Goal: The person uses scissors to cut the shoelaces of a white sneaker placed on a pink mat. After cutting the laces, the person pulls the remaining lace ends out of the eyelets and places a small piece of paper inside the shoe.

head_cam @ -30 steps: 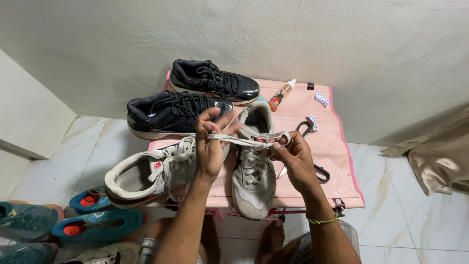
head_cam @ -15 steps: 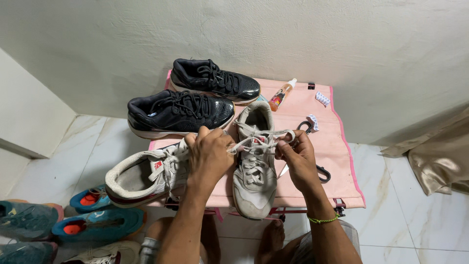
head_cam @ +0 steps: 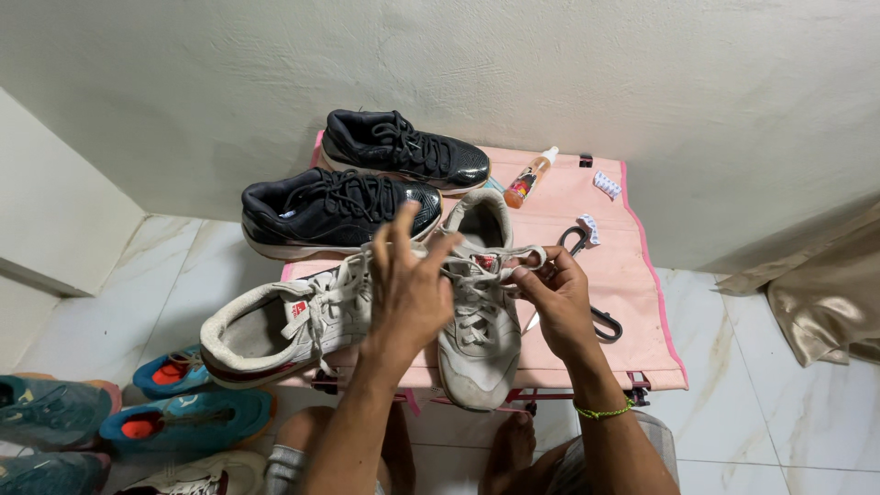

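The left hand (head_cam: 408,298) is now opening, its fingers spreading above the grey sneaker (head_cam: 477,312) on the pink tabletop (head_cam: 632,284), having let go of the lace (head_cam: 500,259). The right hand (head_cam: 555,298) is still pinching that lace just right of the sneaker's tongue, so the lacing is continuing one-handed.

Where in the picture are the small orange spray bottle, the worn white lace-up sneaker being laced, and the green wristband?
small orange spray bottle (head_cam: 528,178), head view, on its body.
worn white lace-up sneaker (head_cam: 477,353), head view, on its toe end.
green wristband (head_cam: 602,412), head view, on the cord across the right wrist.
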